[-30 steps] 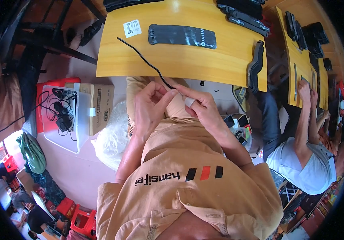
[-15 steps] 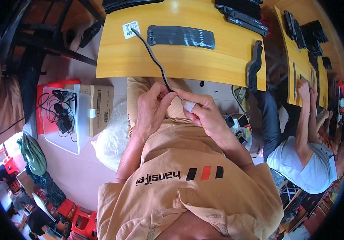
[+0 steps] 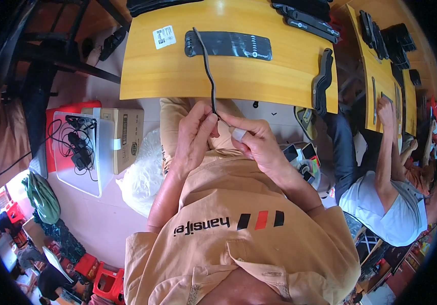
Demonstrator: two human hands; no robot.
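My left hand [image 3: 196, 133] and my right hand [image 3: 257, 141] meet in front of my lap, just off the table's near edge. Pinched in both sets of fingers is the near end of a thin black strap [image 3: 208, 71]. From there it rises away from me, and its far end overlaps the left part of a flat black strap bundle [image 3: 236, 44] on the table. A pale wrap goes round a finger of my right hand. The gripped end is mostly covered by my fingertips. Left of the bundle lies a white printed label [image 3: 164, 37].
On the yellow wooden table [image 3: 167, 76], folded black straps [image 3: 322, 81] lie at the right edge and black stacks [image 3: 307, 23] at the back. A clear bin of cables [image 3: 78, 152] and a cardboard box [image 3: 129, 140] stand left on the floor. A co-worker [image 3: 381, 203] sits at right.
The strap's far end has swung right, off the white label and over the left part of the black bundle. Both my hands stay nearly in place, still pinching its near end.
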